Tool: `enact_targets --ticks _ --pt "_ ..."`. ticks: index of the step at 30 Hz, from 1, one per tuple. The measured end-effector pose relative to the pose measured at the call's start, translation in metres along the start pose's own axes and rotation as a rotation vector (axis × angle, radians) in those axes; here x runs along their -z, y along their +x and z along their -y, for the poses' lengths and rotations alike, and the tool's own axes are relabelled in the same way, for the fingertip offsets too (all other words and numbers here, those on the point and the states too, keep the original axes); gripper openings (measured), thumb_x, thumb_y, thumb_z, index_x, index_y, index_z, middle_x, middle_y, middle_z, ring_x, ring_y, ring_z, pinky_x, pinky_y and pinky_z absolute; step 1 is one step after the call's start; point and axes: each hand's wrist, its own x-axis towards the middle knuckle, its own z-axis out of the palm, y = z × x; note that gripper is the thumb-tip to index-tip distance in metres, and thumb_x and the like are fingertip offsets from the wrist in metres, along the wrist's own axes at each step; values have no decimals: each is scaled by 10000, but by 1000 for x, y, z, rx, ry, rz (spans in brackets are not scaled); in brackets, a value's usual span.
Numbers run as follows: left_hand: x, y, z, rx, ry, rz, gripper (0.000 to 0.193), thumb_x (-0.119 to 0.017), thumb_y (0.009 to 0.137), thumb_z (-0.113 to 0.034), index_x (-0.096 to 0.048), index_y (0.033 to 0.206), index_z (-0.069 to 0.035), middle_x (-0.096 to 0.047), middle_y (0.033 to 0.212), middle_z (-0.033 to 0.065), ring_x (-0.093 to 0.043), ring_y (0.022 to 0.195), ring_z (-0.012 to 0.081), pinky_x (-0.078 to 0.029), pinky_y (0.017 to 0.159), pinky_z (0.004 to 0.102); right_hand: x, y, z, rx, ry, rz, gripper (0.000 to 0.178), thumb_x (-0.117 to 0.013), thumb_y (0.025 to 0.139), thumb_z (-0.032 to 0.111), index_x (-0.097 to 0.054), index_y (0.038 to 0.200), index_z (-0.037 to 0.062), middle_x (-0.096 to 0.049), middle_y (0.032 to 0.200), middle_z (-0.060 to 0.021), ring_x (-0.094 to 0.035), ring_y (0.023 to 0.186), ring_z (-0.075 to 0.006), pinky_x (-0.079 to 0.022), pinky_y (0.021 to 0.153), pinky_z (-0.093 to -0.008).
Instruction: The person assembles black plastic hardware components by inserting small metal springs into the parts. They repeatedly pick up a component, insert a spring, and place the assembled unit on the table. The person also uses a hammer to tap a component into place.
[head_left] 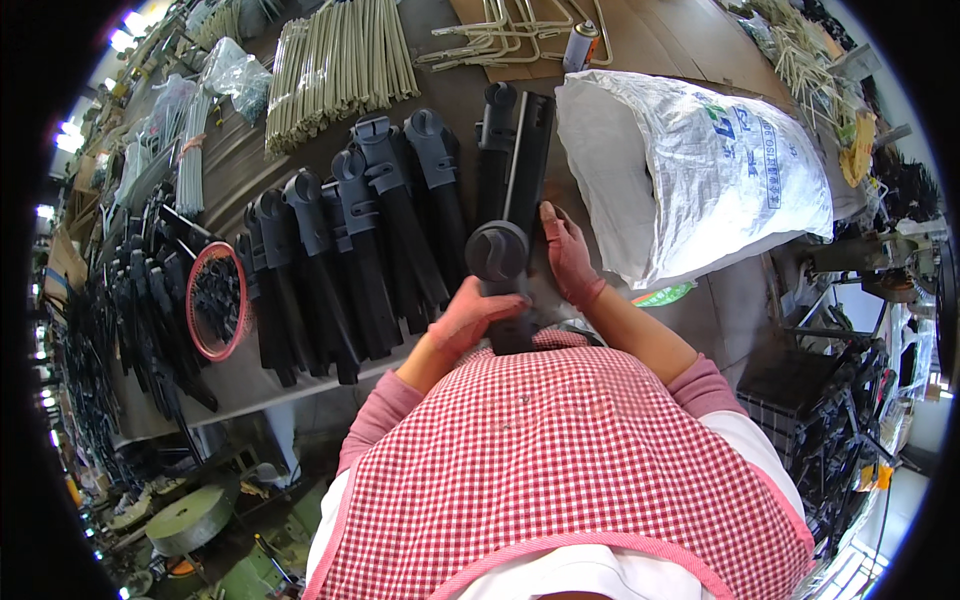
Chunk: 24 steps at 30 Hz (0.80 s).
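My left hand (468,314), in a thin reddish glove, is closed round a black tube with a rounded plastic head (497,252); its lower end is close to my checked apron. My right hand (571,258), gloved alike, has its fingers stretched out along the side of a long black tube (532,160), without wrapping round it. Beside that tube lies another black part with a round head (497,115). To the left, several similar black tubes with grey-black plastic heads (378,155) lie side by side, heads pointing away from me.
A white woven sack (715,170) fills the table's right side. Behind are bundled pale rods (340,65), bent metal tubes (500,40) and a spray can (580,47). A red-rimmed basket (195,318) with small black parts stands at the left, near more black rods (150,320).
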Motion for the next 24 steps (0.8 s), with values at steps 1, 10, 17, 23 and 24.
enact_targets --ticks 1,10,17,23,24 --pt "1 -4 5 -3 223 -107 445 -839 738 -172 -645 1108 -19 -652 1099 70 -643 995 178 -534 869 343 16 -5 -20 242 -500 69 365 -640 956 312 -581 1105 -16 -619 1114 -153 -613 1002 -309 -499 889 -387" --pt "-27 -68 122 -397 1336 -512 488 -871 604 -332 -734 1044 -169 -566 1284 150 -659 1024 339 -545 910 406 119 -19 -135 218 -833 75 261 -565 910 174 -510 1106 10 -617 936 -195 -664 850 -348 -537 695 -457" --pt "-89 -37 231 151 1453 -677 426 -785 673 -408 -737 1020 -164 -508 1291 168 -663 1023 353 -556 878 421 195 -50 -36 -408 347 269 364 -530 1025 439 -477 911 97 -479 673 -7 -389 442 -79 -295 375 -255" --pt "-108 -23 258 236 1497 -770 465 -785 660 -423 -730 1043 -166 -514 1238 169 -661 986 371 -570 838 444 200 -94 -19 50 -289 423 327 -506 1035 274 -532 868 -5 -513 654 -155 -529 584 -337 -456 612 -437" --pt "-109 -23 258 246 1523 -764 488 -787 653 -431 -728 1061 -170 -513 1237 171 -662 979 371 -571 830 443 202 -96 -23 6 -476 440 340 -503 1034 271 -531 862 -22 -516 658 -180 -527 608 -383 -464 650 -461"
